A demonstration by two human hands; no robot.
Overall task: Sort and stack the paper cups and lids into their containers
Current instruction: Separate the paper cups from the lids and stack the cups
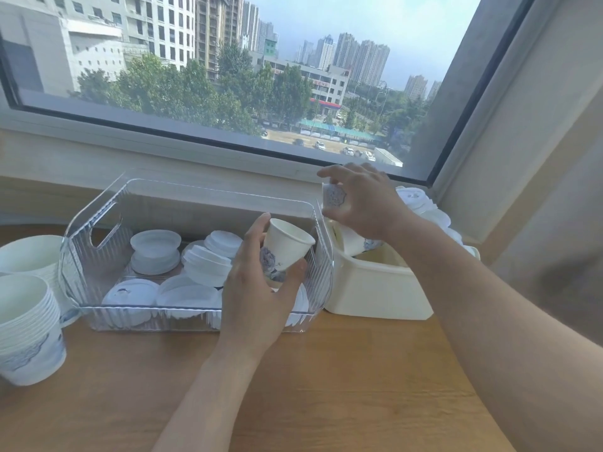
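Note:
My left hand (257, 288) grips a white paper cup (285, 246) with a blue print, tilted with its mouth up and to the right, over the right end of the clear ribbed bin (98, 256). Several white lids (156, 252) lie loose inside that bin. My right hand (362, 203) holds a second printed cup (334, 197) above the cream plastic container (375, 288), where another cup (355, 241) lies on its side. Its fingers hide most of that held cup.
Two stacks of nested paper cups (29, 327) stand at the left edge of the wooden table (326, 386). A pile of white lids (424, 207) sits behind the cream container by the window sill. A grey wall rises at right.

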